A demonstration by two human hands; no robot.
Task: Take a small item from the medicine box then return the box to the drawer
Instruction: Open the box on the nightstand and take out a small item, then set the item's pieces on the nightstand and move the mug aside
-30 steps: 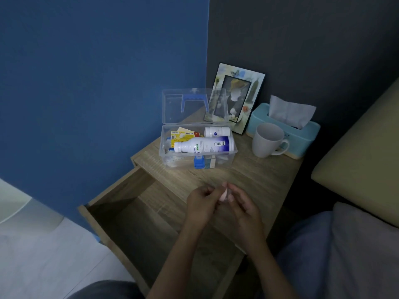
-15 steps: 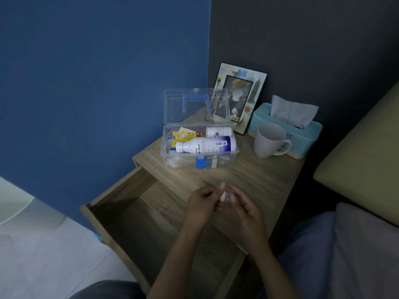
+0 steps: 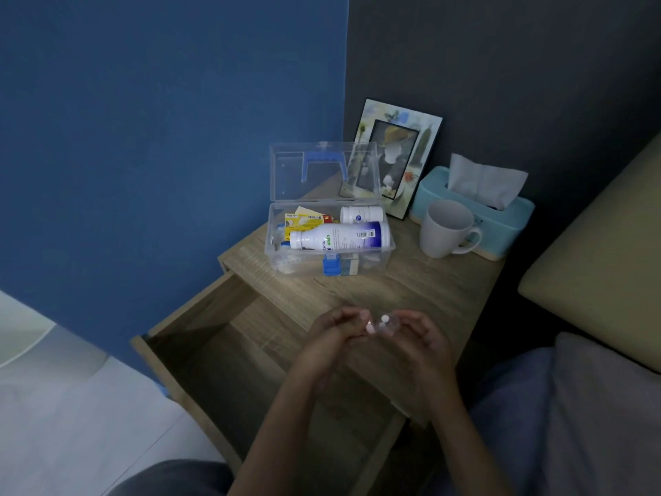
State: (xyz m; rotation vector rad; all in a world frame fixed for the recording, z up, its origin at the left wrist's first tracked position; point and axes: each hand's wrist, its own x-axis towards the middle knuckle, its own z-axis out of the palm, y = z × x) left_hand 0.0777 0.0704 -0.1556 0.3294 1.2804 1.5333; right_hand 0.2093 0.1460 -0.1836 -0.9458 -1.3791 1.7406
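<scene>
The clear plastic medicine box (image 3: 388, 250) stands on the wooden nightstand with its lid (image 3: 286, 173) tilted up and back. Inside lie a large white bottle (image 3: 339, 236), a smaller white bottle (image 3: 361, 214) and yellow packets (image 3: 304, 220). A blue latch (image 3: 331, 264) hangs on its front. The drawer (image 3: 221, 352) below is pulled out and looks bare. In front of the box, over the nightstand's front edge, my left hand (image 3: 329, 338) and my right hand (image 3: 418, 341) meet, together pinching a small pale item (image 3: 381, 323) between the fingertips.
A white mug (image 3: 447, 229), a teal tissue box (image 3: 500, 213) and a picture frame (image 3: 397, 155) stand behind and right of the box. A blue wall is on the left, a dark wall behind. A beige pillow (image 3: 601, 252) and grey bedding (image 3: 590, 417) lie right.
My hands have stayed over the nightstand's front edge; the fingers have parted slightly, so the small pale item shows more between them.
</scene>
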